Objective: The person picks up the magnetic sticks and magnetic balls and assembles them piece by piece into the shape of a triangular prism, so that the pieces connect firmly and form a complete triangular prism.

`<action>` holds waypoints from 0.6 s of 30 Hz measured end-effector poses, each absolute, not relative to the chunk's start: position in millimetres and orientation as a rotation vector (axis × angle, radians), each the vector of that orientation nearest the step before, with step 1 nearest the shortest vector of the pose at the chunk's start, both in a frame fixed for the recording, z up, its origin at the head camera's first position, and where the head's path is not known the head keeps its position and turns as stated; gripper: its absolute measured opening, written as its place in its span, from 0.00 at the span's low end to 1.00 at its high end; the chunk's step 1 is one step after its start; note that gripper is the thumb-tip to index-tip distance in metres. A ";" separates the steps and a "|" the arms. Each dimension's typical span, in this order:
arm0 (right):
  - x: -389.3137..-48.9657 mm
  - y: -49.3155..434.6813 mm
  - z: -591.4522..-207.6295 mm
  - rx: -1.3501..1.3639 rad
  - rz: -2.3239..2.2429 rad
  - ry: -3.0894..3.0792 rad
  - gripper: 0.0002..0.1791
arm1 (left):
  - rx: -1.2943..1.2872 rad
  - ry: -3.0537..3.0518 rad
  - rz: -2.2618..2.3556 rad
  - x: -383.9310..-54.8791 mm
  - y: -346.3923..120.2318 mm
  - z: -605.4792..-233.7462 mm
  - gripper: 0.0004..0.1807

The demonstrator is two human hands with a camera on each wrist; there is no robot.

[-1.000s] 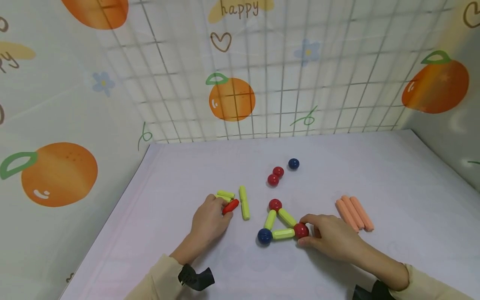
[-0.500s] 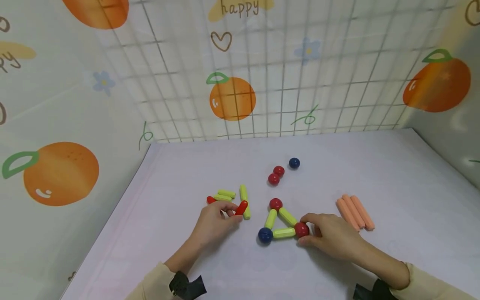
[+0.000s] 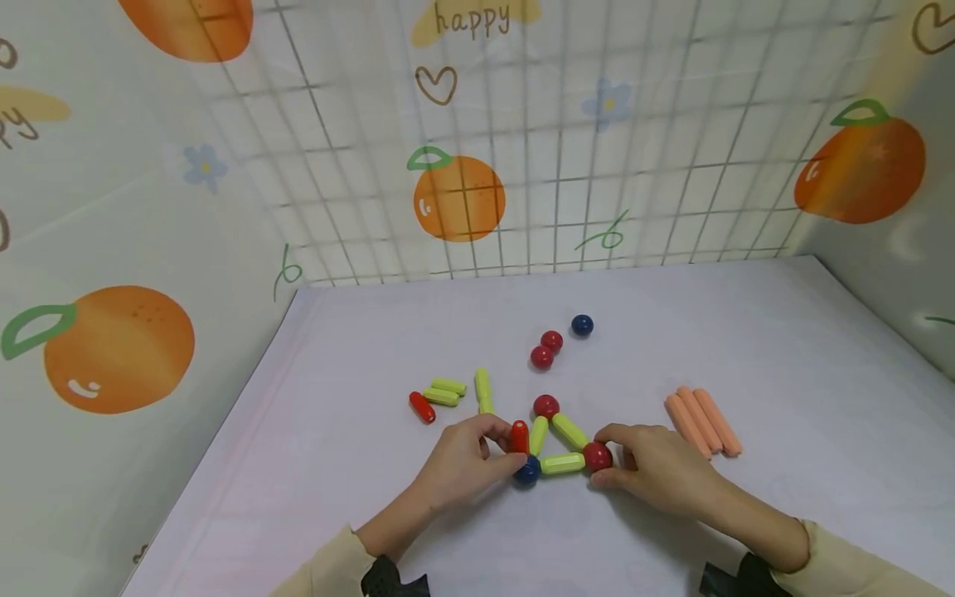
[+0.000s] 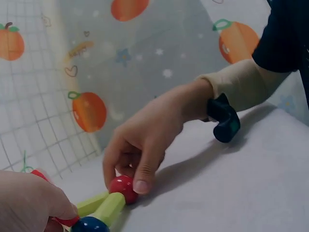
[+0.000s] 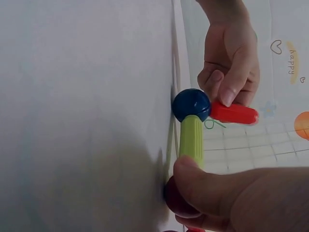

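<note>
Since the earlier frame, the left hand (image 3: 468, 463) has carried the red rod (image 3: 519, 437) rightward to the blue corner ball (image 3: 527, 473); the right hand (image 3: 664, 469) has held its position. The red rod now stands roughly upright on that ball, touching it at the near left corner of the yellow-green rod triangle (image 3: 563, 463).

Grip: left thumb and fingers pinch the red rod narrowly; right thumb and fingers hold the red corner ball (image 3: 598, 457) at the triangle's right.

Handling, as judged: rod and balls appear light, stiff, smooth and not fragile, probably magnetic at the joints. The rod is best taken by its sides at mid-length, lower end free; loose balls may roll.

Containers: none seen. Lying directly on the tabletop (image 3: 358, 340) are the loose red rod (image 3: 421, 407) and loose yellow-green rods (image 3: 442, 398) at left, red balls (image 3: 542, 358) and a blue ball (image 3: 583, 325) at far centre, and three orange rods (image 3: 699, 421) at right.
</note>
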State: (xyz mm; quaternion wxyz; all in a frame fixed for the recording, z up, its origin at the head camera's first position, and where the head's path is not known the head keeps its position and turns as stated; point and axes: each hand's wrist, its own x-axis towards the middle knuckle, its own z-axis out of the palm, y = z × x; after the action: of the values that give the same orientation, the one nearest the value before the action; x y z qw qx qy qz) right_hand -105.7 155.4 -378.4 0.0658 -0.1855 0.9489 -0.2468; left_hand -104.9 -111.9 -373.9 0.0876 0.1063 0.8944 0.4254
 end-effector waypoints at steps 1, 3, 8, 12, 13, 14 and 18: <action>-105.7 155.2 -378.4 -0.557 -0.746 2.861 0.24 | 0.327 2.673 1.258 -104.5 -111.2 -374.5 0.13; -105.9 155.0 -378.3 -0.555 -0.746 2.860 0.23 | 0.345 2.696 1.240 -104.1 -110.3 -375.8 0.12; -106.2 154.2 -377.8 -0.550 -0.738 2.861 0.23 | 0.446 2.758 1.193 -102.6 -108.5 -376.7 0.09; -106.5 154.2 -378.4 -0.552 -0.737 2.863 0.24 | 0.585 2.816 1.150 -98.6 -105.8 -375.5 0.08; -106.7 154.1 -378.5 -0.551 -0.737 2.864 0.23 | 0.613 2.822 1.147 -97.8 -105.3 -375.0 0.08; -107.0 154.0 -378.5 -0.548 -0.737 2.863 0.23 | 0.628 2.824 1.142 -97.1 -105.0 -374.5 0.08; -108.2 154.1 -377.9 -0.549 -0.740 2.857 0.23 | 0.653 2.805 1.117 -96.0 -104.3 -373.7 0.09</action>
State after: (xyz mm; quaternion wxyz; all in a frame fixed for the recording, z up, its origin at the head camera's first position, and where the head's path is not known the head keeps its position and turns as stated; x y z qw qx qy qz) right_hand -108.2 154.1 -377.9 0.0698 -0.1824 0.9494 -0.2461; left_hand -96.0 -104.3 -373.7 0.0264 0.2114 0.9077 0.3614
